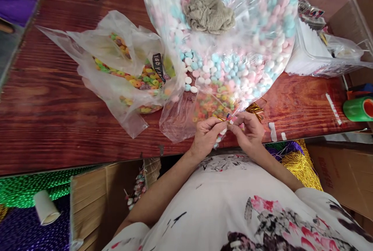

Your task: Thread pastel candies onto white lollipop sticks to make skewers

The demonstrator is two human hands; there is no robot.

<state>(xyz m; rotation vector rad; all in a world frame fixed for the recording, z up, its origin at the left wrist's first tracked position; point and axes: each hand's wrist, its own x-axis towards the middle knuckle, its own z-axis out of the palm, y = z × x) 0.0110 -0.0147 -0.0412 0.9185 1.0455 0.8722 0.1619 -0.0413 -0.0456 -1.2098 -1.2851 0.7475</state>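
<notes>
My left hand [206, 136] and my right hand [248, 129] meet at the table's front edge, both closed in a pinch. Between them is the gathered top of a small clear candy bag [220, 138], with pastel pieces showing below the left fingers. A gold twist tie [218, 117] sticks out by the left fingertips, and a bit of colourful printed wrapping shows between the hands. The fingers hide most of the neck. More gold twist ties [255, 109] lie just beyond my right hand.
A large clear bag of pastel candies [250, 68] fills the back middle, a crumpled brown cloth [209, 12] on top. Left of it lies an open bag of ring-shaped pieces [128, 76]. A clear plastic bin [338, 62] and green tape roll [358, 109] stand at right.
</notes>
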